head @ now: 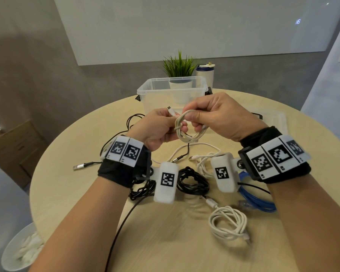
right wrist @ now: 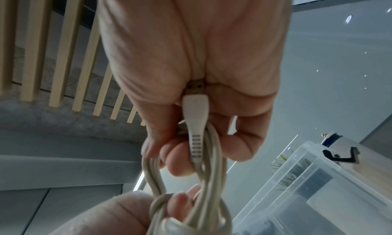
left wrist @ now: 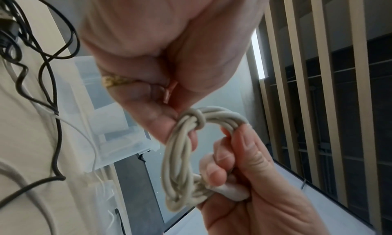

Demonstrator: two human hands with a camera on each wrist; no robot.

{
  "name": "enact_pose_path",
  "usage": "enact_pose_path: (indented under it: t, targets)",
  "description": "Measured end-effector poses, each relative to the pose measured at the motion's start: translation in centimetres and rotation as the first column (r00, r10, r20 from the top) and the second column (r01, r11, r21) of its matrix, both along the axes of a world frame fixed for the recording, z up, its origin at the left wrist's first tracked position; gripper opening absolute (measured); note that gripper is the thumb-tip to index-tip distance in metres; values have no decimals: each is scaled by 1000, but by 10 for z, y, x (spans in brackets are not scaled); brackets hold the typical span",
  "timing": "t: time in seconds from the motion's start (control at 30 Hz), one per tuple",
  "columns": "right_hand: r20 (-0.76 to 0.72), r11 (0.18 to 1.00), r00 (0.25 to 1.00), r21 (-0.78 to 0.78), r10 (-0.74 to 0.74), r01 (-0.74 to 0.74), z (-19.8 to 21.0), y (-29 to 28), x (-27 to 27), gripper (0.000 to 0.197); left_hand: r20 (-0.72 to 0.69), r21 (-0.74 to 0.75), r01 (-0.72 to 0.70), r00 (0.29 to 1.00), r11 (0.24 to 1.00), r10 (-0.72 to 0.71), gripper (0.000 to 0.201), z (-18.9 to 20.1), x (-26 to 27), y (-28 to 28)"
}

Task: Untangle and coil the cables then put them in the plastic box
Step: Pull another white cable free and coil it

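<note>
Both hands are raised above the round wooden desk [head: 71,193], working one coiled beige USB cable [head: 186,130] between them. The left hand [head: 155,130] pinches the coil where one turn wraps around the bundle [left wrist: 198,119], with a small connector end [head: 170,109] sticking out past its fingers. The right hand [head: 218,118] curls around the opposite side of the coil, trapping the white USB-A plug [right wrist: 195,114] against its palm.

Just behind the hands the clear plastic box [head: 145,91] stands open on the desk. Below the wrists lie a bundled black cable [head: 192,181], a blue network cable [head: 251,197], a loosely coiled white cable [head: 228,222] and a loose black USB cable [head: 82,165]. A potted plant [head: 180,65] and a white bottle [head: 205,73] stand behind the box.
</note>
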State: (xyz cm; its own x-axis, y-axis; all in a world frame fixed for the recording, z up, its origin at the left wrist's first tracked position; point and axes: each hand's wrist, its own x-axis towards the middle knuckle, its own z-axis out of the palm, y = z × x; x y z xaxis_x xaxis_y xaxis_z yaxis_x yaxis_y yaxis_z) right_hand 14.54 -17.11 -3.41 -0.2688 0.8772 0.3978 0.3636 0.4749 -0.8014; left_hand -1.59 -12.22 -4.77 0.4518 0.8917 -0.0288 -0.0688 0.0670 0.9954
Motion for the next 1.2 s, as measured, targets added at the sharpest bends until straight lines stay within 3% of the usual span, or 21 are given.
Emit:
enact_pose_path:
  t: [0.13,0.27,0.4,0.6,0.73,0.9,1.07,1.2]
  targets:
    - [-44,988,987,-14,-155,154,-3,7,6,11,97,56,-132,987,990,126,13,-2,0,4]
    - [-37,950,952,-78,-305,301,-6,14,9,9,151,226,-198,974,954,166,15,-5,4,2]
    - [-18,924,929,-110,-369,365,-8,16,9,12,140,304,-153,983,940,114,8,-2,4,-1]
    - [-42,894,899,-128,-437,429,-6,13,5,7,-15,366,-26,999,930,34,13,1,-1,-4]
    - [-52,898,901,-121,-431,423,-4,10,1,8,-96,333,6,995,943,27,7,7,-8,-6]
    - [-57,935,936,-92,-349,343,-3,7,-1,6,-142,314,-60,984,948,110,1,12,-8,-8]
    - [-35,955,958,-92,-285,281,-2,6,0,8,-181,325,-112,967,939,178,12,11,-9,-6]
    - [3,961,965,-85,-263,262,-3,5,-2,11,-258,318,-71,953,946,158,12,10,-12,-5]
